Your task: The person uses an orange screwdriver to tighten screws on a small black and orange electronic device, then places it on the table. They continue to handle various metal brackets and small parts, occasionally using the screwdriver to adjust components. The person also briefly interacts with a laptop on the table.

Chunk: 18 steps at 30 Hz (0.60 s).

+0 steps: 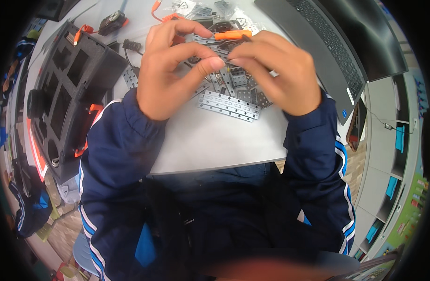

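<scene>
Both of my hands are raised over a pile of metal building parts, their fingertips close together. My left hand [165, 70] has its thumb and a finger nearly meeting in a pinch; anything between them is too small to make out. Facing it, my right hand [282, 70] has thumb and fingers pressed together, and what they pinch is hidden. An orange-handled screwdriver [232, 35] shows just beyond the fingertips, beside my right hand; I cannot tell whether a finger touches it. Below the hands, grey perforated metal beams [229, 107] lie side by side on the white table [215, 147].
At left stands a dark case [60, 89] with foam cutouts and orange latches. Behind it lies a black device [113, 22] with an orange cable [84, 29]. A laptop [318, 51] sits at right. Clear plastic bags [187, 7] lie at the back.
</scene>
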{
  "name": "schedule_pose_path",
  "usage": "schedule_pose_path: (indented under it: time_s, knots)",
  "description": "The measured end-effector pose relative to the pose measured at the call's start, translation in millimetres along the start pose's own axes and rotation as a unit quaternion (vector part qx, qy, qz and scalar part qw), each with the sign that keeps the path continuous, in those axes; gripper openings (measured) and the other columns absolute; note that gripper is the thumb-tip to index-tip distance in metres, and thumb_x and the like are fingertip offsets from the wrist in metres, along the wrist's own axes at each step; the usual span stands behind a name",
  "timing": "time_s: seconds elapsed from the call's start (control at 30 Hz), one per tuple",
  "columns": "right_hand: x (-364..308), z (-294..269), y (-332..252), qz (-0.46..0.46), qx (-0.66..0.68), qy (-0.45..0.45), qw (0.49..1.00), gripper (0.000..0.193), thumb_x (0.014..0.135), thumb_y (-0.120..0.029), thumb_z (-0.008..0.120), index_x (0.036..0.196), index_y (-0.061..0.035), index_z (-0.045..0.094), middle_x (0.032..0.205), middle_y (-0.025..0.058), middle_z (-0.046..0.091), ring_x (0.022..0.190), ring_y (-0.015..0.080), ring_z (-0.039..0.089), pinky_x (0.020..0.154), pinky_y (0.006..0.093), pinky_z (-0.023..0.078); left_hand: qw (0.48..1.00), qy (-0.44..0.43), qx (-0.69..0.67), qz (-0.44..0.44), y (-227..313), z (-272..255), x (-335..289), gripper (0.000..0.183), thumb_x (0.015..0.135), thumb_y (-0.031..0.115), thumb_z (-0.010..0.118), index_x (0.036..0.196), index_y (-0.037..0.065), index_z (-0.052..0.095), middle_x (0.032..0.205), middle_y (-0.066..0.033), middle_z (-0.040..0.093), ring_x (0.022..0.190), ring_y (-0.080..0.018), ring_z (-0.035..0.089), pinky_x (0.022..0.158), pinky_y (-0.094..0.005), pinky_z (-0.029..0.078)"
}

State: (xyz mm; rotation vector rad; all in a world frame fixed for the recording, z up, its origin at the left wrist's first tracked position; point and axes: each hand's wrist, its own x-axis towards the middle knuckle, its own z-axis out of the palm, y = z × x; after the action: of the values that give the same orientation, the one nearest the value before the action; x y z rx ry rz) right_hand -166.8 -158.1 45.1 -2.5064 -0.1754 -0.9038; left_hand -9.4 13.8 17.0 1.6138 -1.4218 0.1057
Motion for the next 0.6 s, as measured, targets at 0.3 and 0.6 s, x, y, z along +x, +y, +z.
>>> schedule_pose_path:
  time_s: [0.3, 0.6]
  knots:
    - [-12, -40, 37, 0.232, -0.140, -0.173, 0.947, 0.009, 0.085, -0.006, 0.074, 0.091, 0.0002, 0.071, 0.076, 0.0122, 0.065, 0.063, 0.0222, 0.057, 0.060, 0.0347, 0.045, 0.999, 0.019, 0.035, 0.007, 0, 1, 1, 0.011, 0.082, 0.020, 0.083, 0.087, 0.012, 0.079, 0.114, 0.0002, 0.067, 0.103, -0.0229, 0.051, 0.088, -0.0343, 0.044]
    - [-18, -30, 45, 0.277, -0.183, -0.206, 0.921, 0.009, 0.082, -0.005, 0.073, 0.090, -0.0006, 0.070, 0.072, 0.0125, 0.063, 0.067, 0.0266, 0.060, 0.065, 0.0373, 0.048, 0.998, 0.014, 0.054, 0.019, 1, 2, 0, 0.011, 0.082, 0.020, 0.083, 0.088, 0.011, 0.079, 0.114, 0.0000, 0.067, 0.102, -0.0235, 0.052, 0.087, -0.0348, 0.044]
